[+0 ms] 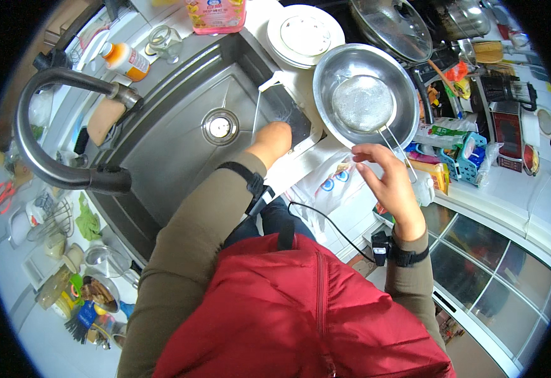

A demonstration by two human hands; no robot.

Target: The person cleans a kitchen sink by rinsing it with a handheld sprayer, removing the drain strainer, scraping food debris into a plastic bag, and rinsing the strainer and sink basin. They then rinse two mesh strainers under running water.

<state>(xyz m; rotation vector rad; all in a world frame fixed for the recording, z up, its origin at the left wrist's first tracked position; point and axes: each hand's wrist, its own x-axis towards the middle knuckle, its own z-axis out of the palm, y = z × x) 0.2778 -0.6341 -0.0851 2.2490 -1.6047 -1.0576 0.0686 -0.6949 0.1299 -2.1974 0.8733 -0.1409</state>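
My left hand (pixel 275 138) reaches over the right side of the grey sink (pixel 176 170), into a white-framed holder (pixel 270 82) with a dark inside. Its fingers are hidden, so what they touch cannot be seen. Beside the front rim of a stainless steel basin (pixel 325 97) is my right hand (pixel 388 177), thumb and forefinger apart, with nothing between them. A fine-mesh sieve (pixel 363 104) lies in the basin. Its wire handle crosses the rim and passes close to my right hand; contact cannot be told.
A curved faucet (pixel 25 127) arches over the sink's left side. Stacked white plates (pixel 275 30) stand behind the basin, near a lidded pan (pixel 393 28). A pink detergent bottle (pixel 216 16) is at the back. A plastic bag (pixel 318 182) hangs below the counter; a black cable (pixel 325 215) runs between my wrists.
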